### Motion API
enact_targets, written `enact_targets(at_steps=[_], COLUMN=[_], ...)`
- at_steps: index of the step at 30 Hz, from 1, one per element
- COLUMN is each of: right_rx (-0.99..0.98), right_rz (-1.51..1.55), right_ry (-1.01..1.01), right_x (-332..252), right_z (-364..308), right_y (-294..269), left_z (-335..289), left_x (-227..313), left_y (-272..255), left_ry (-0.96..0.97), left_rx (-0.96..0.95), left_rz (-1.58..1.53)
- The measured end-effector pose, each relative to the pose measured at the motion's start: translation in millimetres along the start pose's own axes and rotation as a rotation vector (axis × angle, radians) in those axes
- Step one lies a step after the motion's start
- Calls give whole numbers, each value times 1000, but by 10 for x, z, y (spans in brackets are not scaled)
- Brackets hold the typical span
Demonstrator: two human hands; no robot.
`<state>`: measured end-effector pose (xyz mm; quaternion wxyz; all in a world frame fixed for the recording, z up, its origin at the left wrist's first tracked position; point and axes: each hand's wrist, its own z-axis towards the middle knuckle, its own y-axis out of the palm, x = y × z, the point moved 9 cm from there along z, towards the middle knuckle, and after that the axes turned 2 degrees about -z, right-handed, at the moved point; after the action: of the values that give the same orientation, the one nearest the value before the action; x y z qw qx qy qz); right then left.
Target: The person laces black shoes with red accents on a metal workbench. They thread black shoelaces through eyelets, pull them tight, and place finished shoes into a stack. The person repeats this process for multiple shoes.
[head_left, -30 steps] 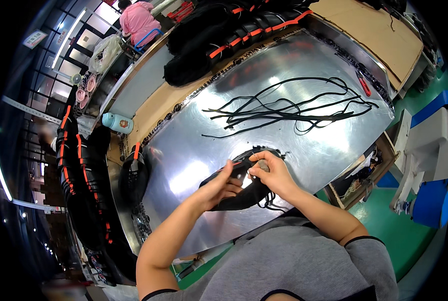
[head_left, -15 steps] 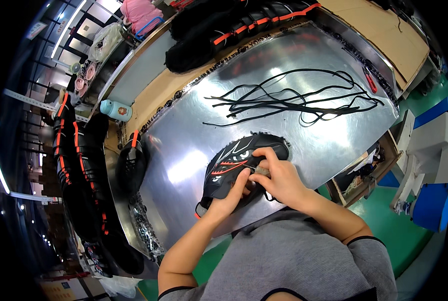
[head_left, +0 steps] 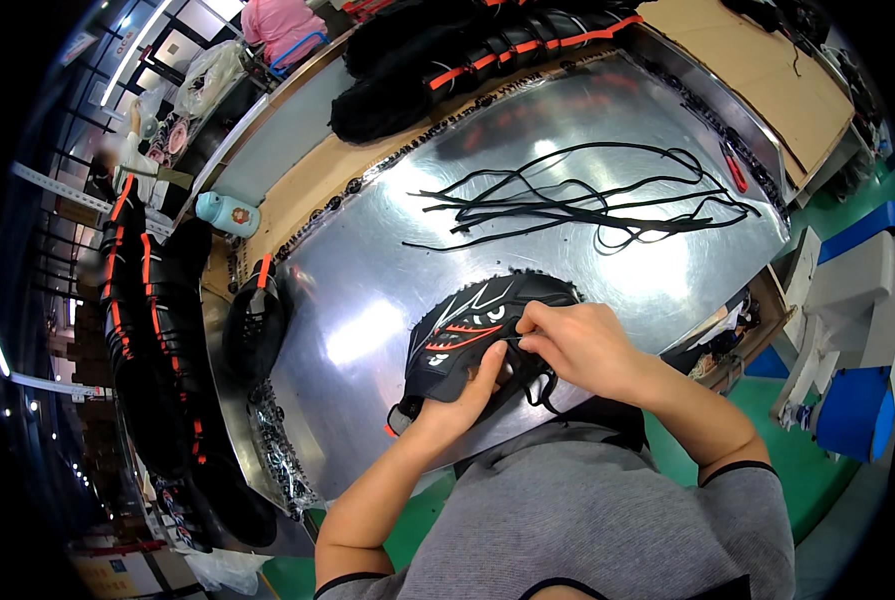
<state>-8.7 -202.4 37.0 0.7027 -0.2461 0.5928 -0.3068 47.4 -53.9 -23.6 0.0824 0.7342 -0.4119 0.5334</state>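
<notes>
A black shoe upper (head_left: pixel 437 368) with orange tooth-like printing and a white eye shape lies tilted at the near edge of the metal table. My left hand (head_left: pixel 457 405) is wrapped round its near side, thumb on top and fingers mostly hidden beneath. At the opening, my right hand (head_left: pixel 592 350) pinches with thumb and forefinger at a thin light-coloured piece beside the left thumb; its kind is too small to make out. Black lace ends (head_left: pixel 542 390) hang in loops below the right hand. Beyond the upper, several long black laces (head_left: pixel 587 212) lie in a loose tangle.
A similar black upper (head_left: pixel 255 330) stands at the table's left edge. Rows of black uppers with orange tabs (head_left: pixel 152 300) run along the left; more (head_left: pixel 527 50) line the far side. A blue bottle (head_left: pixel 229 214), red-handled tool (head_left: pixel 734 170) and blue-and-white chair (head_left: pixel 857 340) are around.
My right hand has drawn slightly right and turned its back upward, still pinching. The tan piece seen in its fingers earlier no longer shows. Lace loops now hang visibly below it.
</notes>
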Motion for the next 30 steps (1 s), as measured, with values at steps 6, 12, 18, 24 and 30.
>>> enact_targets(at_steps=[6, 12, 18, 24, 30], right_rx=[-156, -425, 32, 306, 278], right_rz=[-268, -125, 120, 193, -85], right_ry=[15, 72, 182, 92, 47], right_x=[-95, 119, 474, 617, 486], right_z=[117, 184, 245, 175, 191], right_y=[364, 276, 18, 321, 464], left_z=[-38, 54, 93, 153, 284], left_x=[215, -318, -275, -341, -432], left_y=[187, 144, 200, -63, 1], left_ry=[280, -272, -423, -429, -427], left_rx=[-121, -279, -505, -80, -94], left_rz=[263, -102, -192, -549, -417])
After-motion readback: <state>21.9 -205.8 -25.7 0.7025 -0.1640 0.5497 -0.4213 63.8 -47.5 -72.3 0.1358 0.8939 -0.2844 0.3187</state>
